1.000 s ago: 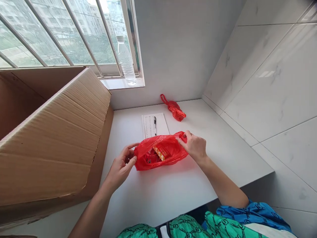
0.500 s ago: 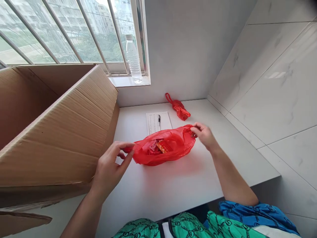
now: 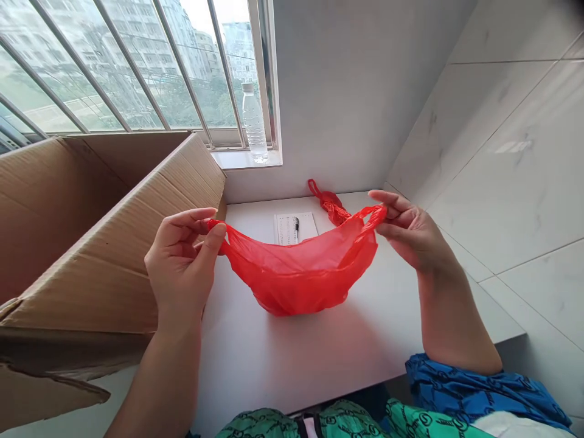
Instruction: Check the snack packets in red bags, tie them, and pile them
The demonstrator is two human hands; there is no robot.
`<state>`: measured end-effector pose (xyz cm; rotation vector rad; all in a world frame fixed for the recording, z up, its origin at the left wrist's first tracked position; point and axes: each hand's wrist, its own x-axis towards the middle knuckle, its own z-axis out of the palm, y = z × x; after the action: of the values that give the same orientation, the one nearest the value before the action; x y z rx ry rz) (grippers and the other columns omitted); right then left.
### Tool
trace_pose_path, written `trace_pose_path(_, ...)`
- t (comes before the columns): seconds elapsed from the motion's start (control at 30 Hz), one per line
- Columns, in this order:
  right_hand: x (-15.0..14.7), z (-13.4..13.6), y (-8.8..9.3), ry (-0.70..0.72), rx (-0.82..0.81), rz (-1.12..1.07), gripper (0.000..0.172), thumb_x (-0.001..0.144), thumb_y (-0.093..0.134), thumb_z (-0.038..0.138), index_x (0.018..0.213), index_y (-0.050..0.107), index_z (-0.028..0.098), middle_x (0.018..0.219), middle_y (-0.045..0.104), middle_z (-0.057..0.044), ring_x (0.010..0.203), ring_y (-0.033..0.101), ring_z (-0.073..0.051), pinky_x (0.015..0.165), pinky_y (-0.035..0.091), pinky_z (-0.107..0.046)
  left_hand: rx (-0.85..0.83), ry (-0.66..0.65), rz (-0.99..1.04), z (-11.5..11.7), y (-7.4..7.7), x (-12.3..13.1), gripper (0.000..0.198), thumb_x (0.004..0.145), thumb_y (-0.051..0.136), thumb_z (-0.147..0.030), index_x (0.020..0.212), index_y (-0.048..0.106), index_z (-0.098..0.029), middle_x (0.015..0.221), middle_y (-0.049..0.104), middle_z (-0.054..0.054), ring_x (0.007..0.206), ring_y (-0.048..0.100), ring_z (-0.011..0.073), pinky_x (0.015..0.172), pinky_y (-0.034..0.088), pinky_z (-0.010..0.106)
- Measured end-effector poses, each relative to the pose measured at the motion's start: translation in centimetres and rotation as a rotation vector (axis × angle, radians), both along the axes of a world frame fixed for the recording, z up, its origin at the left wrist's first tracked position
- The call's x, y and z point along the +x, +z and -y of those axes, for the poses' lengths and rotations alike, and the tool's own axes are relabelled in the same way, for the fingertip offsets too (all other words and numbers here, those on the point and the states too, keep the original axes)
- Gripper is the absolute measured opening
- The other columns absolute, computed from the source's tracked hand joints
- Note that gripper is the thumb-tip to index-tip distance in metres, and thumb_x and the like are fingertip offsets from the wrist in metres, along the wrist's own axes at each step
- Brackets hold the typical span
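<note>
A thin red plastic bag is stretched between my two hands above the white table. My left hand pinches its left handle between thumb and fingers, beside the cardboard box. Its right handle is gripped by my right hand, with the index finger stretched out. The middle of the bag sags between the raised handles, and its front side hides what lies inside. Behind it lies a second red plastic bag, twisted up with a loop at its top.
On the left stands a large open cardboard box. A sheet of paper with a black pen on it lies behind the bag. A water bottle stands on the windowsill by the barred window. Tiled wall borders the right side.
Both hands have risen and moved apart, lifting the bag by its handles. The small packets seen inside before are now hidden by the bag's front.
</note>
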<state>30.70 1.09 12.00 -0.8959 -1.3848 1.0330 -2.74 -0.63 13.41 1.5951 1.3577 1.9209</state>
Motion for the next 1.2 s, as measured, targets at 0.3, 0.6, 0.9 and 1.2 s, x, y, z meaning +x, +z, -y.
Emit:
trace_pose_path(0.3, -2.2, 0.2, -0.5, 0.211, -0.018, -0.033, 0.039, 0.079, 0.060, 0.060, 0.067, 0.049, 0.024, 0.091, 0.069, -0.007, 0.089, 0.066, -0.026, 0.078, 0.053, -0.045, 0.006, -0.095, -0.057, -0.1, 0.1, 0.8, 0.018, 0.084, 0.074, -0.035, 0.101, 0.070, -0.029, 0.091, 0.067, -0.002, 0.084, 0.063, 0.0163, 0.074, 0.056, 0.035)
trace_pose_path(0.6, -10.1, -1.6, -2.1, 0.349, -0.246, -0.517, 0.017, 0.085, 0.054, 0.035, 0.073, 0.050, 0.024, 0.055, 0.032, 0.009, 0.045, 0.027, -0.009, 0.065, 0.053, -0.029, -0.101, -0.404, -0.054, -0.6, 0.0, 3.5, 0.021, 0.092, 0.062, -0.034, 0.108, 0.063, -0.021, 0.096, 0.067, 0.004, 0.091, 0.069, 0.0193, 0.078, 0.057, 0.031)
trace_pose_path(0.9, -12.8, 0.0, -2.8, 0.180, 0.186, 0.147, 0.025, 0.091, 0.060, 0.045, 0.102, 0.070, 0.025, 0.104, 0.057, -0.004, 0.095, 0.056, -0.018, 0.085, 0.051, -0.035, 0.143, -0.563, -0.612, -0.3, -0.4, 4.5, 0.024, 0.091, 0.060, -0.020, 0.113, 0.067, -0.029, 0.105, 0.070, 0.003, 0.117, 0.056, 0.0241, 0.106, 0.043, 0.044)
trace_pose_path(1.2, -10.9, -1.9, -3.5, 0.268, -0.165, -0.154, 0.048, 0.093, 0.049, 0.061, 0.090, 0.071, 0.018, 0.069, 0.062, -0.001, 0.050, 0.044, -0.009, 0.047, 0.039, -0.024, -0.535, -0.811, -0.100, -1.4, -5.5, 4.8, 0.065, 0.091, 0.061, -0.037, 0.148, 0.029, -0.029, 0.109, 0.067, 0.007, 0.102, 0.065, 0.0216, 0.090, 0.052, 0.037)
